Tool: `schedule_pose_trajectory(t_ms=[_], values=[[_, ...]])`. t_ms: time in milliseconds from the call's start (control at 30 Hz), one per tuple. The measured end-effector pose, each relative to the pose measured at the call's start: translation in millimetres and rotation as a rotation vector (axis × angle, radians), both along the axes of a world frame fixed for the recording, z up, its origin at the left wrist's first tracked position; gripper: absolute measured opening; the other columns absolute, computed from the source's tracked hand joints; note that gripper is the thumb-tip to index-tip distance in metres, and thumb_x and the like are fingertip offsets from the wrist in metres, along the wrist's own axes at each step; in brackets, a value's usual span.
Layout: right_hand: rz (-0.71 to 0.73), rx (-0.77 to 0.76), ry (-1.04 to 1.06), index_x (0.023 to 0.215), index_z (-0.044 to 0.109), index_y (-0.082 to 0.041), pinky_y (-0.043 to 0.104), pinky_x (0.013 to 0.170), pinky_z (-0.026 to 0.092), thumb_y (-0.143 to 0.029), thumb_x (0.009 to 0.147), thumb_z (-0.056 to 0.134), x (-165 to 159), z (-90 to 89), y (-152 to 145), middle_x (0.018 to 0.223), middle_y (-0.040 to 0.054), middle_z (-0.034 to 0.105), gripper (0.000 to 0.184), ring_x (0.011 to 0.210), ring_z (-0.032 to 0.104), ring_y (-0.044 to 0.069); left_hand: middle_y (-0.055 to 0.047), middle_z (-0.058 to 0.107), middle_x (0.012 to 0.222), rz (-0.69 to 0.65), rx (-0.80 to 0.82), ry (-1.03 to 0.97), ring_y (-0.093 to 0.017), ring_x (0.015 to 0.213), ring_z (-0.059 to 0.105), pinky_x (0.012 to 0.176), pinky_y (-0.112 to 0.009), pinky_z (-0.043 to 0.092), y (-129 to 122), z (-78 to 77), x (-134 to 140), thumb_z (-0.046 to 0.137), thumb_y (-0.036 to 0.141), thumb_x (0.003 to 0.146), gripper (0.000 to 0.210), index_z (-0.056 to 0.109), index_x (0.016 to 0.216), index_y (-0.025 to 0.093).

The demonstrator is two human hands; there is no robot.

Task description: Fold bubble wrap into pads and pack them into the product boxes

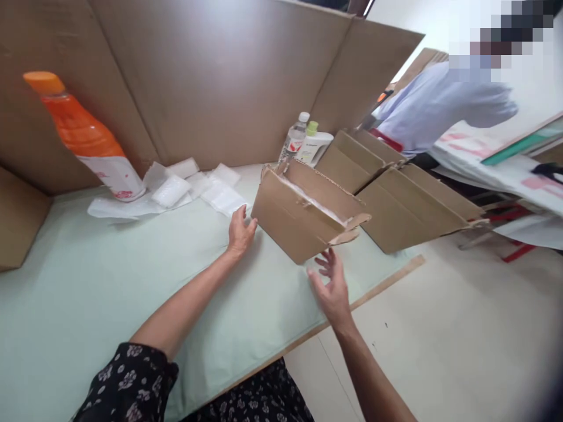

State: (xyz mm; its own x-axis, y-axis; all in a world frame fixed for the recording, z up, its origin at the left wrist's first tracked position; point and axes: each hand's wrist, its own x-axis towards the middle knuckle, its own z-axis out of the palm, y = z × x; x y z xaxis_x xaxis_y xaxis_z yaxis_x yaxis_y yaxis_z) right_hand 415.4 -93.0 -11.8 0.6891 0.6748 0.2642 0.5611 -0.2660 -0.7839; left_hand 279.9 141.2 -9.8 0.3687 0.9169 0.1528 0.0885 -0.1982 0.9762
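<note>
An open-topped cardboard box (294,220) stands on the pale green table cover, with something whitish showing along its inside. My left hand (241,233) is at the box's left end, fingers apart and curved toward it; whether the fingertips touch it I cannot tell. Close to the box's near right corner, my right hand (329,281) has its fingers spread, palm turned to the box, holding nothing. Several white wrapped packets (224,196) lie just beyond my left hand.
An orange bottle (94,140) leans at the left. A clear bottle (294,140) and a white jug (314,146) stand behind the box. Two more cardboard boxes (404,205) sit to the right. Tall cardboard panels (229,82) border the back. Another person's sleeve (440,105) is at upper right.
</note>
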Motion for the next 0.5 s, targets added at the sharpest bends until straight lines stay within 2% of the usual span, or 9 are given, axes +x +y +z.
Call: schedule_pose_trajectory(t_ms=[67, 133, 200, 267, 367, 500], values=[[0.030, -0.071, 0.035, 0.153, 0.038, -0.020, 0.047, 0.090, 0.058, -0.052, 0.089, 0.063, 5.9, -13.0, -6.6, 0.147, 0.0214, 0.056, 0.076, 0.118, 0.067, 0.030, -0.015, 0.065, 0.124, -0.007, 0.027, 0.019, -0.027, 0.110, 0.066, 0.102, -0.049, 0.054, -10.2, -17.1, 19.9, 0.064, 0.019, 0.082, 0.052, 0.057, 0.133, 0.017], [0.062, -0.133, 0.044, 0.151, 0.042, -0.019, 0.047, 0.090, 0.058, -0.055, 0.089, 0.064, 16.6, -19.5, -8.0, 0.147, 0.0209, 0.056, 0.074, 0.122, 0.065, 0.032, -0.014, 0.063, 0.124, -0.072, 0.056, 0.028, -0.025, 0.107, 0.066, 0.097, -0.046, 0.056, -27.8, -31.4, 30.8, 0.065, 0.020, 0.081, 0.054, 0.056, 0.134, 0.017], [0.091, -0.147, 0.016, 0.150, 0.044, -0.019, 0.048, 0.091, 0.058, -0.056, 0.089, 0.063, 33.1, -20.6, -3.1, 0.145, 0.0200, 0.058, 0.073, 0.124, 0.063, 0.033, -0.015, 0.059, 0.129, -0.148, 0.079, 0.034, -0.024, 0.108, 0.066, 0.094, -0.042, 0.058, -41.8, -41.1, 41.4, 0.065, 0.021, 0.080, 0.059, 0.054, 0.137, 0.017], [0.110, -0.138, -0.036, 0.151, 0.043, -0.020, 0.050, 0.094, 0.056, -0.056, 0.090, 0.063, 54.6, -19.7, 7.6, 0.143, 0.0193, 0.060, 0.074, 0.123, 0.063, 0.033, -0.016, 0.055, 0.134, -0.205, 0.095, 0.046, -0.026, 0.112, 0.064, 0.093, -0.041, 0.058, -45.1, -46.1, 58.5, 0.066, 0.023, 0.079, 0.066, 0.048, 0.143, 0.017], [0.099, -0.128, -0.111, 0.153, 0.041, -0.016, 0.053, 0.101, 0.052, -0.054, 0.088, 0.064, 93.1, -21.2, 31.0, 0.142, 0.0208, 0.060, 0.079, 0.125, 0.062, 0.034, -0.019, 0.052, 0.137, -0.272, 0.119, 0.081, -0.030, 0.120, 0.061, 0.094, -0.044, 0.058, -29.5, -47.7, 99.3, 0.070, 0.025, 0.076, 0.078, 0.043, 0.148, 0.016], [0.034, -0.140, -0.138, 0.154, 0.038, -0.009, 0.054, 0.106, 0.050, -0.048, 0.084, 0.063, 147.3, -28.3, 64.0, 0.146, 0.0248, 0.056, 0.084, 0.124, 0.062, 0.036, -0.021, 0.051, 0.142, -0.358, 0.174, 0.136, -0.034, 0.127, 0.058, 0.102, -0.049, 0.053, 7.0, -43.1, 165.1, 0.072, 0.023, 0.072, 0.085, 0.041, 0.151, 0.014]])
